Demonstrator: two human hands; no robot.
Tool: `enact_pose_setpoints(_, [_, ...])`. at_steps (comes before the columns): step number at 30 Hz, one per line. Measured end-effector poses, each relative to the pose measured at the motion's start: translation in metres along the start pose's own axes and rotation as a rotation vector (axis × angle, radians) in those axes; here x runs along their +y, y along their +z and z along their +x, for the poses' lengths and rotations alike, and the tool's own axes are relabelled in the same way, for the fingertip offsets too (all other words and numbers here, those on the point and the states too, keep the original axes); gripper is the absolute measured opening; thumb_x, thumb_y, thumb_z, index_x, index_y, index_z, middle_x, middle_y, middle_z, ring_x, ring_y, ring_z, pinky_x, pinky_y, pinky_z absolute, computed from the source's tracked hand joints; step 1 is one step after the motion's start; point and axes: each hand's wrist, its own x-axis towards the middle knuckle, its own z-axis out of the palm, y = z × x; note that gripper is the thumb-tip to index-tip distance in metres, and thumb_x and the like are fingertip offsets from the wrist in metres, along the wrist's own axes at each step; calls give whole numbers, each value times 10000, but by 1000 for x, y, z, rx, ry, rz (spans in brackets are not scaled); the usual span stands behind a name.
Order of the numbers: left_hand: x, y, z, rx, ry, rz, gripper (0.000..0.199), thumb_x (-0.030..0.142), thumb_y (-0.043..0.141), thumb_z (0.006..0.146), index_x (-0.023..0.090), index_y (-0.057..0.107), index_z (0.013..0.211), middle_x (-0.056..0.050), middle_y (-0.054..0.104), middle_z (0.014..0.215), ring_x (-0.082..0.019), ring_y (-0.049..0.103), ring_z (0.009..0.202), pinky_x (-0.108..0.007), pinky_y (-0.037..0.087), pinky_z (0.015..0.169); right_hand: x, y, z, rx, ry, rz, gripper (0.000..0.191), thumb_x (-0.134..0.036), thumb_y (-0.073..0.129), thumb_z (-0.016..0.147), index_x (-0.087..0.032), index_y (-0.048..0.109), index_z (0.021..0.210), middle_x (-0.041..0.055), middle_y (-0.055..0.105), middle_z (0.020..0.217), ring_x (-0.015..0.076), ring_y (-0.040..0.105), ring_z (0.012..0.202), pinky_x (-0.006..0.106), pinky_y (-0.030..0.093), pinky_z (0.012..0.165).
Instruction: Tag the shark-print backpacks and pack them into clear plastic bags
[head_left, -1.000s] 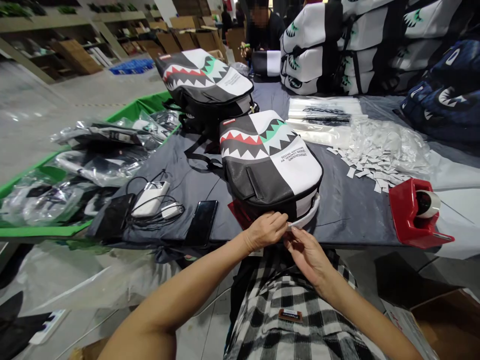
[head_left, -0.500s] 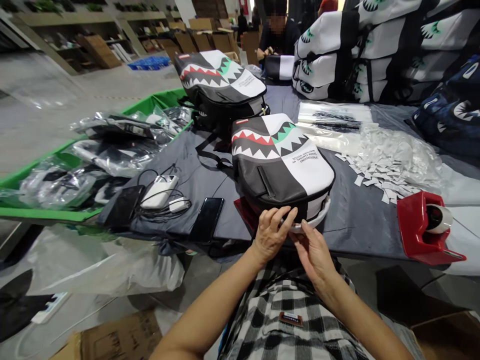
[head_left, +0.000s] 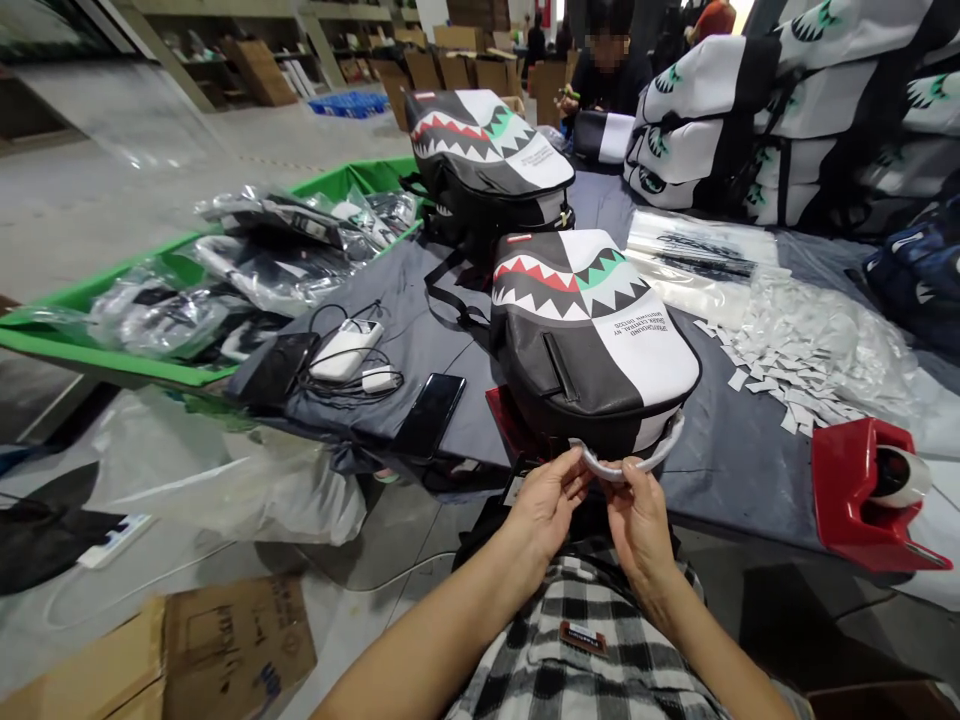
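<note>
A black-and-white backpack (head_left: 592, 330) with red and green shark teeth lies in front of me, its near end toward my body. A pale grey-white curved strip (head_left: 667, 447), perhaps a wrapped handle, runs along that end. My right hand (head_left: 641, 515) pinches this strip between thumb and finger near its middle. At the strip's left end, my left hand (head_left: 546, 505) has its fingertips closed on it, the palm turned partly up. A dark tag (head_left: 517, 482) hangs beside my left hand. Behind stands a second matching backpack (head_left: 487, 150).
A red tape dispenser (head_left: 855, 495) stands right, below scattered white slips (head_left: 787, 370) and clear bags (head_left: 697, 245). Phone (head_left: 431, 415), power bank (head_left: 346, 350) and a green-rimmed bin (head_left: 112, 370) of bagged goods lie left. Stacked backpacks (head_left: 697, 90) stand far right; a person (head_left: 611, 70) sits beyond.
My left hand has moved down off the backpack's edge, turning palm up. The strip now bows out toward me, its left end showing. The view has shifted left.
</note>
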Motion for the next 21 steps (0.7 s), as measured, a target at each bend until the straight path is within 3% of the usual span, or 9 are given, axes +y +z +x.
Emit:
enact_pose_setpoints(5, [4, 21, -7, 102, -104, -181, 193, 108, 698, 842, 138, 619, 668, -10, 645, 614, -96, 599, 558, -215, 432, 582, 6, -5, -1, -16, 30, 61, 351, -362, 860, 602, -200, 562, 692, -44, 653, 674, 136, 624, 713, 277, 512, 773])
enact_pose_setpoints(9, [0, 25, -4, 72, -111, -332, 279, 35, 577, 898, 136, 574, 639, 3, 578, 557, -97, 578, 528, -212, 467, 562, 4, -8, -5, -73, 66, 53, 351, -351, 880, 602, -198, 579, 701, -38, 665, 696, 133, 628, 729, 279, 525, 801])
enact_pose_setpoints(16, [-3, 14, -2, 90, -100, -411, 185, 7, 554, 900, 137, 615, 784, -23, 667, 698, -124, 664, 627, -241, 510, 611, -24, -48, 16, -88, 190, 108, 463, -476, 876, 648, -209, 649, 951, 43, 739, 1045, 203, 694, 995, 353, 583, 904])
enact_pose_setpoints(19, [-4, 4, -3, -54, -118, -335, 151, 179, 577, 943, 142, 607, 800, -112, 721, 861, -192, 713, 768, -288, 533, 662, -38, -54, 38, -35, 208, 214, 430, -482, 836, 712, -195, 630, 958, 35, 746, 946, 179, 719, 918, 336, 613, 865])
enact_pose_setpoints(21, [-5, -10, -6, -193, -165, -222, 278, 380, 562, 962, 130, 628, 859, -164, 723, 926, -238, 722, 849, -332, 544, 739, -42, -50, 51, 4, 216, 270, 331, -397, 815, 759, -194, 603, 911, -21, 719, 809, 120, 711, 768, 274, 624, 785])
